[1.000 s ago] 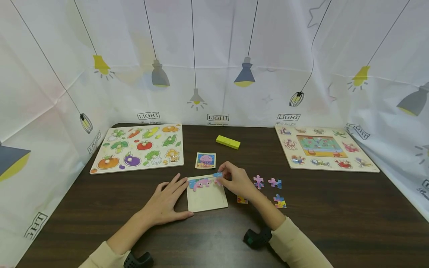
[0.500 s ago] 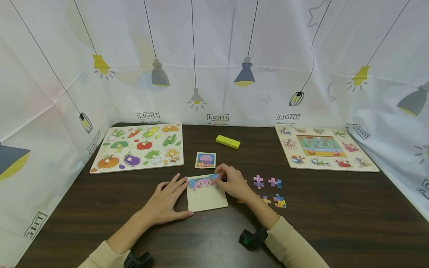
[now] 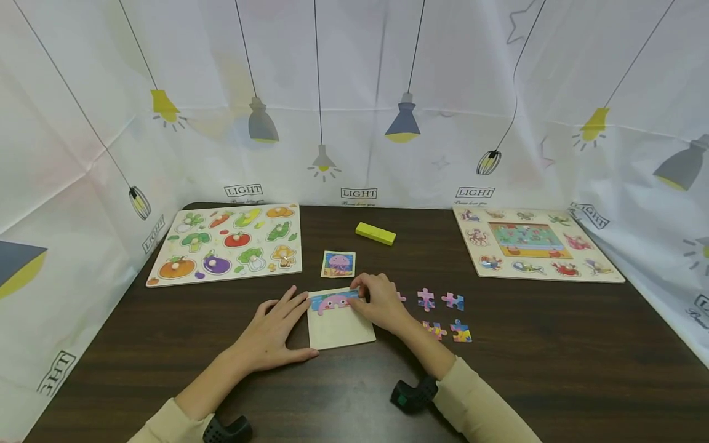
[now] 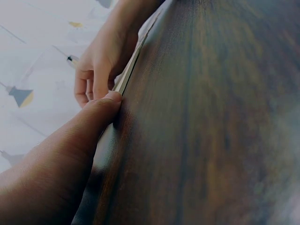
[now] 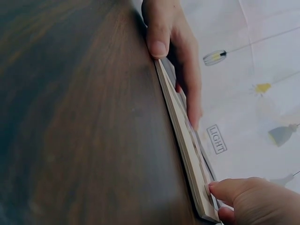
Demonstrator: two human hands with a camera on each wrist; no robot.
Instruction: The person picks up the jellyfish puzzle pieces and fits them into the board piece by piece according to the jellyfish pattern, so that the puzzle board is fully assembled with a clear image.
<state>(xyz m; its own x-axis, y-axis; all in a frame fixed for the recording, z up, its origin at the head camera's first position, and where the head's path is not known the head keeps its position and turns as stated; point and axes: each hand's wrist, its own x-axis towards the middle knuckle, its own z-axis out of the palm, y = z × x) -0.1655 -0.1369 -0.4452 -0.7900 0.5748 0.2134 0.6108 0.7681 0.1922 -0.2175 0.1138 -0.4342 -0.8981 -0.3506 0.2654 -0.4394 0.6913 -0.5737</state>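
A square pale wooden puzzle tray [image 3: 341, 332] lies flat on the dark table. Along its far edge sit joined jigsaw pieces [image 3: 331, 302] with a pink octopus head on blue. My left hand [image 3: 271, 338] rests beside the tray with fingers spread, fingertips at its left edge and thumb at the near left corner. With thumb and fingers, my right hand [image 3: 382, 304] pinches a blue-topped jigsaw piece [image 3: 351, 294] at the tray's far right corner; the fingers partly hide it. In the right wrist view, the right thumb [image 5: 229, 188] meets the tray's top side.
Several loose jigsaw pieces [image 3: 453, 301] lie right of the tray, some behind the right hand. Beyond the tray are an octopus picture card [image 3: 338, 264] and a yellow block [image 3: 375, 234]. A vegetable board [image 3: 260, 246] stands back left, a sea-animal board [image 3: 532, 271] back right.
My right hand has moved slightly left with the blue-topped jigsaw piece, bringing it from beyond the tray's far right corner down against the joined pieces. The left hand has stayed put.
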